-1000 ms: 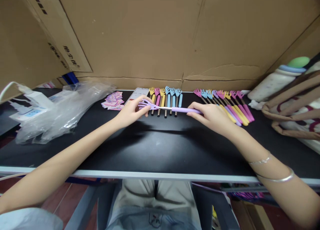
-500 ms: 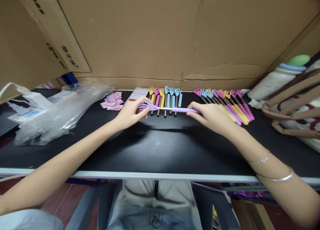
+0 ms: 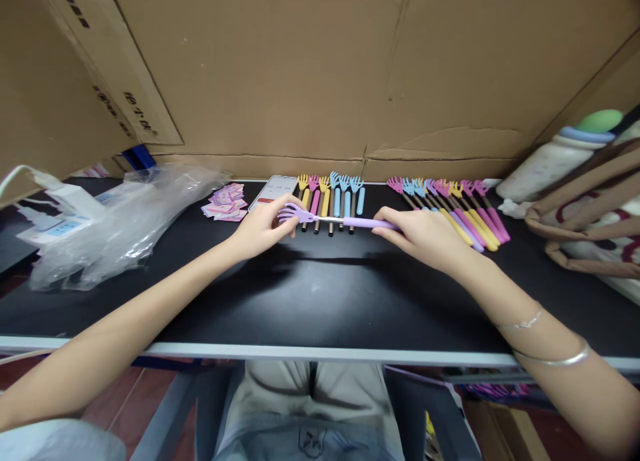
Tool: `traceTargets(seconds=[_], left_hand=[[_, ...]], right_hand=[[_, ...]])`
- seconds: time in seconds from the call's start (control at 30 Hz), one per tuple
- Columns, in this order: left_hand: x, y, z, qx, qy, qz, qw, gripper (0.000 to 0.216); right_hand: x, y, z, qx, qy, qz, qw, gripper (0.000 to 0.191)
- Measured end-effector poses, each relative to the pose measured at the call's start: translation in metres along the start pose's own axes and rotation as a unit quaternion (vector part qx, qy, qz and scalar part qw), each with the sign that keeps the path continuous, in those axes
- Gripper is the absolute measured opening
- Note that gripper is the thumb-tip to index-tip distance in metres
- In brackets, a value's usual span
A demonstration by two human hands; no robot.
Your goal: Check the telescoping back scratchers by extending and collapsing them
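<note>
A purple back scratcher with a claw-shaped head and a metal rod is held level above the black table. My left hand is closed on its claw end, at the left. At the other end my right hand grips the tip of the purple handle. Behind it lies a row of back-scratcher parts, among them a yellow claw head and a blue handle. To the right, several back scratchers in pink, blue, yellow and purple lie side by side, partly hidden by my right hand.
A phone and a pile of small printed cards lie behind my left hand. Clear plastic bags and a power strip are at the left. A bottle and a brown-handled bag stand at the right, before cardboard walls.
Almost nothing differs. Both hands keep their grip on the purple back scratcher, and my right hand has shifted only very slightly.
</note>
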State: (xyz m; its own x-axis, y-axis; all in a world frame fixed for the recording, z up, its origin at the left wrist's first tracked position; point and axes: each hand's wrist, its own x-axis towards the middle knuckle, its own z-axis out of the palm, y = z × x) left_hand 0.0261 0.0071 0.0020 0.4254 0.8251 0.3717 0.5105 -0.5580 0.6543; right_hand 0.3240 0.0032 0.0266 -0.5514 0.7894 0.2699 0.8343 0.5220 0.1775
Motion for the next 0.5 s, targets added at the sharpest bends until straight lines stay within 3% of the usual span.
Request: traceTargets(seconds=[0.5], left_hand=[[-0.0002,-0.001,0.0009,0.002,-0.001,-0.006,1.0,0.026]], right_hand=[[0.0003,0.0003,0.0003,0.001,-0.017,-0.019,1.0,0.029]])
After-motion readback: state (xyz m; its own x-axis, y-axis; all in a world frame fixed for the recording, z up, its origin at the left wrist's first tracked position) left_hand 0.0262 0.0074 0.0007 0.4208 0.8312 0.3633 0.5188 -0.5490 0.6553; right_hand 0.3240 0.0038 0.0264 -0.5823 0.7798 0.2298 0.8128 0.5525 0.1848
